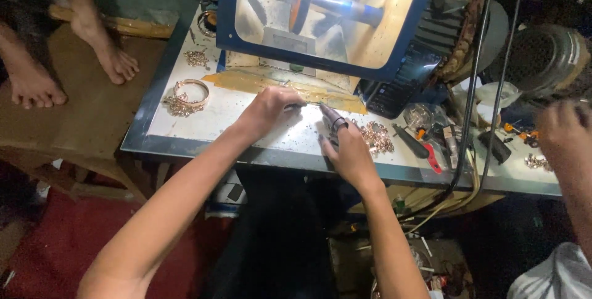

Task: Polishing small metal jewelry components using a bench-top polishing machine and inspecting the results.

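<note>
A round gold bangle lay on the flat metal worktable, left of both hands. A heap of small gold ornaments sat just right of the right hand; the blue-framed windowed machine stood behind.

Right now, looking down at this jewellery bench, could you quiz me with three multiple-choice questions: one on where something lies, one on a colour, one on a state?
1. Where does the bangle lie?
A. the table's left part
B. the floor
C. inside the machine

2. What colour is the frame of the machine's window?
A. red
B. blue
C. white

3. What is the right hand doing?
A. lying flat and empty
B. hanging off the table
C. gripping a dark tool

Answers: 1 A, it rests on the table left of the left hand. 2 B, blue border around the pane. 3 C, fingers wrap the tool.
</note>
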